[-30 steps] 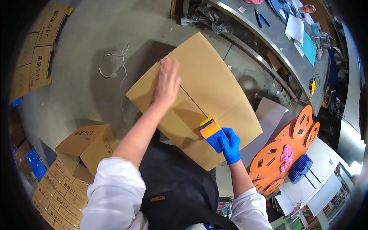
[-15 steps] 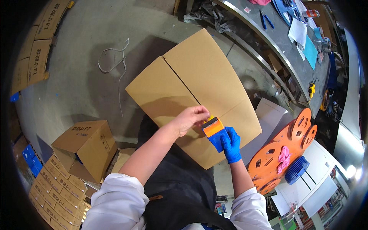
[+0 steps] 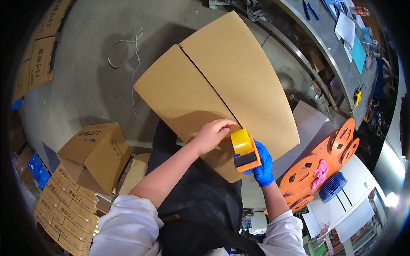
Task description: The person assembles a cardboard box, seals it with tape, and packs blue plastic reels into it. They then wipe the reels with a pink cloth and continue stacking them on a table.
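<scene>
Turning over in the gloved right hand (image 3: 265, 165) since the earlier frame, the tape dispenser (image 3: 246, 160) is now pointing its dark strip toward the person's body, while its roll of yellow tape (image 3: 242, 142) is showing on the far side. The bare left hand (image 3: 211, 135) is hovering beside it, the fingertips having slipped from the dark strip to just off the roll's far left edge. Below both hands, the large carton (image 3: 256, 81) is sitting with its top flaps down and the dark seam (image 3: 211, 86) between them open. That seam's long axis is running from the far left edge toward the near right — straight at the roll, which is covering or just meeting its visible near end. The left fingertips are lying nearer the seam than the right hand, which is staying on the dispenser's right side. The right hand is gripping the dispenser firmly; the left fingers are drawing close together, but whether they are pinching a tape end — or only air — I cannot tell.
</scene>
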A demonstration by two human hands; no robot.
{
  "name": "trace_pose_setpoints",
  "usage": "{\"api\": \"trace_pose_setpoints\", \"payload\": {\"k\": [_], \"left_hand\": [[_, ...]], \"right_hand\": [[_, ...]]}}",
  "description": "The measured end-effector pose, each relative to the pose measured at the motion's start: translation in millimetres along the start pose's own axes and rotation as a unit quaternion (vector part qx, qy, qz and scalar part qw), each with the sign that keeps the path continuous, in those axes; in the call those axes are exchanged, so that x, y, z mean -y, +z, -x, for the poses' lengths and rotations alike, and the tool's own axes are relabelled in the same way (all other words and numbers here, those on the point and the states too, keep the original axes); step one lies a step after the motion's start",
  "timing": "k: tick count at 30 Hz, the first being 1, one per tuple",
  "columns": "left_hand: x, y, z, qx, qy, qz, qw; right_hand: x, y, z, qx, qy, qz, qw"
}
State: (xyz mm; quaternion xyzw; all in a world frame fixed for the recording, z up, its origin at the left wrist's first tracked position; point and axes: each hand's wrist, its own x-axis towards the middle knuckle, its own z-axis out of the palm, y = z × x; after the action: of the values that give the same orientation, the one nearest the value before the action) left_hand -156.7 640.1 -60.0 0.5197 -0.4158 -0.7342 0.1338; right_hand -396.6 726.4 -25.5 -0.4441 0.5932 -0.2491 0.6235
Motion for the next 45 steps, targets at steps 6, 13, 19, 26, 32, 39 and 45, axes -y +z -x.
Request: {"api": "trace_pose_setpoints", "payload": {"k": [6,13,19,26,32,39,45], "left_hand": [[3.4,13.7,-4.9,0.056,0.061,0.038,0.996],[-3.1,13.8,-17.4,0.141,0.025,0.007,0.990],[-3.8,25.3,-13.8,0.157,0.096,-0.015,0.983],[7.3,41.8,-18.6,0.147,0.158,-0.020,0.976],[9.6,49.2,-14.7,0.065,0.167,-0.043,0.983],[-33.4,47.8,29.1,-0.013,0.225,-0.150,0.963],[-67.5,53.6,41.7,0.030,0.125,-0.168,0.977]], "right_hand": [[-10.7,-9.6,2.1,0.037,-0.055,0.079,0.995],[-39.4,-24.8,11.4,0.036,-0.120,0.236,0.964],[-38.6,-30.6,20.6,0.034,-0.104,0.176,0.978],[-57.8,-14.1,33.5,-0.044,-0.046,0.040,0.997],[-62.8,-16.3,25.9,-0.032,-0.078,0.057,0.995],[-58.4,-20.5,24.6,-0.019,-0.150,0.125,0.980],[-36.0,-24.1,25.0,-0.017,-0.141,0.190,0.971]]}}
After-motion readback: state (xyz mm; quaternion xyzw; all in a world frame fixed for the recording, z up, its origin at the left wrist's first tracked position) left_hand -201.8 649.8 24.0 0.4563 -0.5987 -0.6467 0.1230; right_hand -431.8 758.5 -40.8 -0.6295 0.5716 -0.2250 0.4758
